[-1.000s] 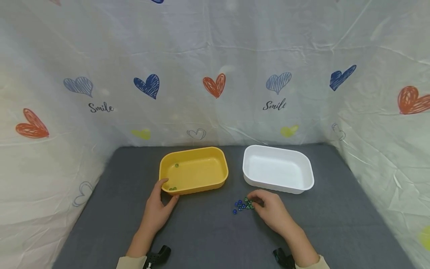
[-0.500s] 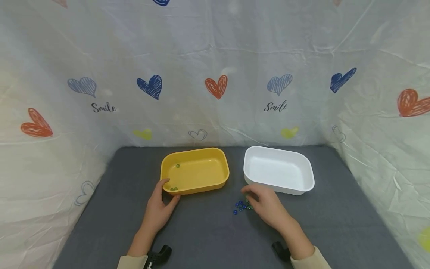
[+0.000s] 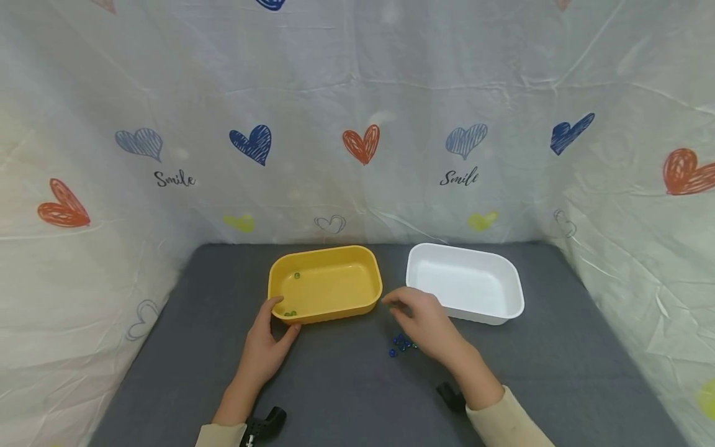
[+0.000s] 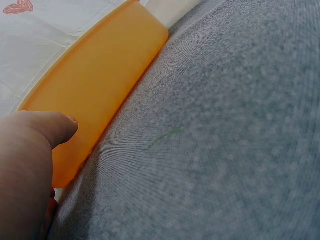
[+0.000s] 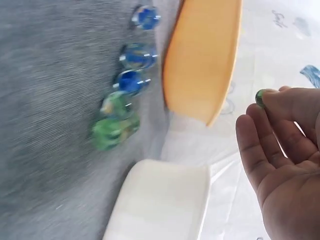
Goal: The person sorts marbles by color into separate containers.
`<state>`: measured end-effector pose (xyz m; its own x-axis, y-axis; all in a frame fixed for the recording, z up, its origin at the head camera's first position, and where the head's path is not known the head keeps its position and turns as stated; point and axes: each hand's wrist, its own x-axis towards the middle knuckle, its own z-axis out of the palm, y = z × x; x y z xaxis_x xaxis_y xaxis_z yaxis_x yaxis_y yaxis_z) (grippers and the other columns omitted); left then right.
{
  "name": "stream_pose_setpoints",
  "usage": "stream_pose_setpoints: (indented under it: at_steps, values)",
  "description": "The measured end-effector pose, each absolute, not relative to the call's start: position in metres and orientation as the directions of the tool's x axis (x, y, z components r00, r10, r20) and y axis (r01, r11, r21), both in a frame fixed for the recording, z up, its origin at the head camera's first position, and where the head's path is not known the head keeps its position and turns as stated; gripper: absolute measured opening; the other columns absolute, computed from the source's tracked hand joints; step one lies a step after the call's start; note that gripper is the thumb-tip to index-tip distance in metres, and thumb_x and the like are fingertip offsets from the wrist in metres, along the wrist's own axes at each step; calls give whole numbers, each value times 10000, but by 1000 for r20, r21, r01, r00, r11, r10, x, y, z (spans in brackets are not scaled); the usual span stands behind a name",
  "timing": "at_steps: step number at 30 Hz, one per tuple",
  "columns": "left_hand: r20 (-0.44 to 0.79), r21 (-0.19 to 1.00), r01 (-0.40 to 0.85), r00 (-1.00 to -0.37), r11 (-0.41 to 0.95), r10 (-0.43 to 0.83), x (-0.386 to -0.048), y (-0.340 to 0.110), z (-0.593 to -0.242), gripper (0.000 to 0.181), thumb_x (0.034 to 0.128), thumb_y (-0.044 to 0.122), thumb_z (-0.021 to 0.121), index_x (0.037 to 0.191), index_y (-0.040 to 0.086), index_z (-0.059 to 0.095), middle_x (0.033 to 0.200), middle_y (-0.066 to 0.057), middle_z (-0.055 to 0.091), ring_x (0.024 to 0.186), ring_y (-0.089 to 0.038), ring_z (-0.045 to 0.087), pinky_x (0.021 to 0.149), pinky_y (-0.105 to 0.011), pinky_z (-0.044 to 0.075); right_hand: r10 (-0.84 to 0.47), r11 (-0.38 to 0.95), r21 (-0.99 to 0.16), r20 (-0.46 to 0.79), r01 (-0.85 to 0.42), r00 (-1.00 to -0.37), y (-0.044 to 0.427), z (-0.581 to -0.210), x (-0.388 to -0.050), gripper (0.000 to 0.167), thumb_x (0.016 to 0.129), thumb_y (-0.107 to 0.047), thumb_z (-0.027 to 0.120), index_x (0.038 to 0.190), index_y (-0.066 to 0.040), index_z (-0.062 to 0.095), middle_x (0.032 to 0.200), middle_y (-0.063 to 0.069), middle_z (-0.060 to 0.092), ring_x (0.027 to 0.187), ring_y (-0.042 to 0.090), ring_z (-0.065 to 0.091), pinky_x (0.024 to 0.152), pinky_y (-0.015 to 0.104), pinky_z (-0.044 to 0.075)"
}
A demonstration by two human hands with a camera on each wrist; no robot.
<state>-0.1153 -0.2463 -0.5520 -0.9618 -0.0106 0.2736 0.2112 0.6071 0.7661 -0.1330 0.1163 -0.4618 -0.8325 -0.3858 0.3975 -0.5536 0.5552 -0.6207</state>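
Note:
My left hand holds the near left corner of a yellow tray. Its thumb lies against the tray's outer wall. Inside the tray are a few green glass marbles, one towards the back and others by the near left corner. Between thumb and fingertips, my right hand pinches a green marble, raised above the cloth between the two trays. Below that hand lies a small group of blue marbles and green marbles, partly covered by it in the head view.
A white tray stands right of the yellow one, with a gap between them; the right hand overlaps its near left corner in the head view. Grey cloth covers the table. A curtain printed with hearts hangs behind.
The right hand has lifted from the marble group with a green marble and moved left and away from me, towards the yellow tray. The left hand keeps its hold on the tray corner.

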Motion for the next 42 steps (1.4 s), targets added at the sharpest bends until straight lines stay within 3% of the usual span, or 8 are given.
stream_pose_setpoints:
  at_steps: [5, 17, 30, 42]
  values:
    - [272, 764, 207, -962, 612, -14, -115, -247, -553, 744, 1031, 252, 813, 1638, 127, 400, 1706, -192, 399, 1553, -420, 413, 1167, -677, 410, -388, 514, -666, 382, -541, -839, 101, -455, -144, 219, 990, 20, 781, 1191, -64, 801, 1155, 7, 792, 1062, 195, 755, 911, 411, 628]
    - [263, 771, 202, -965, 605, -13, -113, -247, -555, 755, 1028, 261, 819, 1641, 129, 399, 1700, -181, 408, 1556, -402, 414, 1167, -669, 418, -375, 451, -775, 285, -442, -882, 77, -454, -166, 196, 1027, -47, 761, 1221, -63, 789, 1169, 2, 789, 1051, 200, 750, 895, 411, 628]
    - [279, 768, 218, -960, 603, -9, -114, -247, -553, 749, 1027, 253, 819, 1636, 121, 403, 1697, -184, 414, 1548, -402, 426, 1162, -670, 423, -369, 440, -814, 220, -378, -903, 64, -460, -181, 193, 1030, -50, 759, 1212, -105, 792, 1182, 14, 791, 1116, 252, 752, 974, 456, 616]
    - [269, 771, 209, -963, 602, -10, -114, -245, -548, 743, 1028, 239, 818, 1635, 129, 403, 1695, -174, 418, 1553, -390, 421, 1173, -663, 418, -388, 445, -818, 191, -365, -902, 58, -468, -188, 195, 1034, -57, 758, 1227, -47, 784, 1200, 12, 785, 1157, 272, 746, 1013, 467, 602]
